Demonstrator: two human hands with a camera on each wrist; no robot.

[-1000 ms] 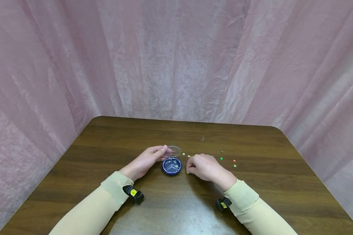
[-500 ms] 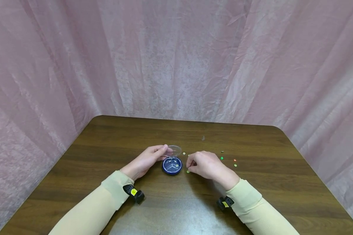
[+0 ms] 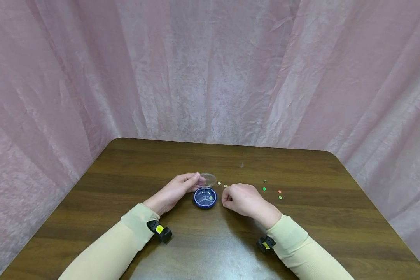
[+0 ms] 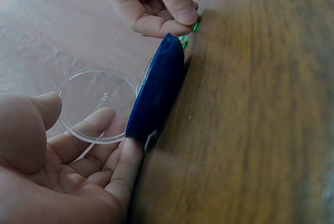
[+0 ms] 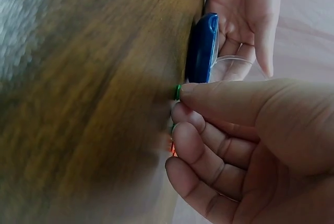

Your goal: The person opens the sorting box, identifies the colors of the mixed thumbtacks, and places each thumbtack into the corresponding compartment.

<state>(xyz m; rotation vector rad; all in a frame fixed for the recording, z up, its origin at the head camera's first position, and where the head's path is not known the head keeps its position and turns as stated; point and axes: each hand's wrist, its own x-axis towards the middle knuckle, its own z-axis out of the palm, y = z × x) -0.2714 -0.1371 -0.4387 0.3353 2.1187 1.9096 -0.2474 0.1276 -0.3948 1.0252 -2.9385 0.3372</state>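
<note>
On brown wood (image 3: 203, 243), the curled right hand (image 3: 244, 199) pinches a green disc (image 5: 178, 92) (left hand (image 3: 176, 190) holding a lid (image 3: 208, 179)).

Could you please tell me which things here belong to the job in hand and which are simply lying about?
Part of the job:
blue case, with a small disc inside
clear lid, held by the left hand
green disc, touched by the right hand
loose discs on the table, probably

Apparently just lying or hanging about:
pink curtain, in the background
pale speck, too small to identify
</note>
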